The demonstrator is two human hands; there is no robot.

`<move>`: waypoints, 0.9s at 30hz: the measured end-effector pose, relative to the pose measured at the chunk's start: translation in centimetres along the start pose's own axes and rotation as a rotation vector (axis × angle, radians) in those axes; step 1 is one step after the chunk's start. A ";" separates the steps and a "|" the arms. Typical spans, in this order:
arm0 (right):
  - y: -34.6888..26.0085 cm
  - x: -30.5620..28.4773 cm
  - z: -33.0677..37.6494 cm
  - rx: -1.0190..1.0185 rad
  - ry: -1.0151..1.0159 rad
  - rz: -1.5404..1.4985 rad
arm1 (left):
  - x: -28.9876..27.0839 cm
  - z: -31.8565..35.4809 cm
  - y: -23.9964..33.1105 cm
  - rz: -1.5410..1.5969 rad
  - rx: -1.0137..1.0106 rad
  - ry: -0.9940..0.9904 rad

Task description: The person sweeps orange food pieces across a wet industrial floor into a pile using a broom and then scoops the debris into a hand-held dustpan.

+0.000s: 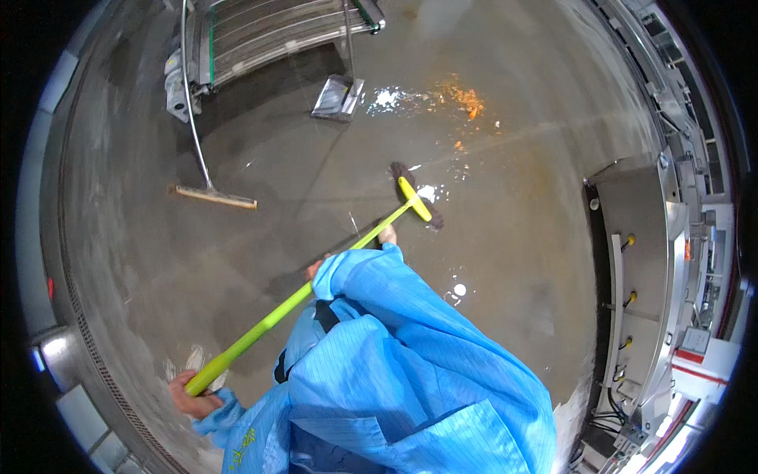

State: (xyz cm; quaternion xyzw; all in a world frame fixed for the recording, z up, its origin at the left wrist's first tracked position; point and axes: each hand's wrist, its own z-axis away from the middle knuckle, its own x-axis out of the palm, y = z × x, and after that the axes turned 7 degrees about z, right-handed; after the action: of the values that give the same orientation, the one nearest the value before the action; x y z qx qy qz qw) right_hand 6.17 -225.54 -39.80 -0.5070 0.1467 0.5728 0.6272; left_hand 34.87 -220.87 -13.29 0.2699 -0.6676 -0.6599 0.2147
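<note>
I hold a long yellow-green broom handle (260,324) that runs diagonally from lower left to the centre. My left hand (192,396) grips its near end at the lower left. My right hand (386,234) is closed on the handle farther up, mostly hidden under my blue coat sleeve (371,284). The yellow broom head (415,199) with dark bristles rests on the wet grey floor (505,237), beside shiny puddles.
A floor squeegee (212,195) with a metal pole stands to the left. A metal rack (276,31) and a tilted metal plate (338,96) are at the top. Orange residue (462,99) lies on the floor. Stainless machinery (639,261) lines the right, a drain grate (75,300) the left.
</note>
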 end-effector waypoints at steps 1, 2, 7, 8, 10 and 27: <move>1.5 -5.1 2.1 -0.079 -0.148 0.117 | 1.1 2.2 -1.0 -0.194 0.085 -0.103; 4.2 -6.5 4.0 -0.014 -0.141 0.142 | 2.9 4.1 -2.2 -0.383 0.168 -0.245; 18.5 -9.4 8.4 0.290 0.209 0.132 | 14.0 11.4 -5.1 -0.067 -0.095 -0.717; 20.5 -10.2 9.2 0.318 0.321 0.117 | 17.4 13.1 -3.6 -0.006 -0.154 -0.788; 23.5 -11.9 11.1 0.339 0.541 0.085 | 22.2 15.0 -1.5 0.033 0.044 -0.891; 35.0 -14.0 34.4 0.709 0.791 -0.256 | 57.1 29.2 17.0 1.015 -0.272 -2.008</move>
State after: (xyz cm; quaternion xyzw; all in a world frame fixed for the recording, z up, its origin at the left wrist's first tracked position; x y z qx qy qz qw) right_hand -42.04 -211.81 -30.19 -0.4552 0.4924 0.1729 0.7214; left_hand -28.71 -235.54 -1.44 -0.7095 -0.4928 -0.4816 -0.1478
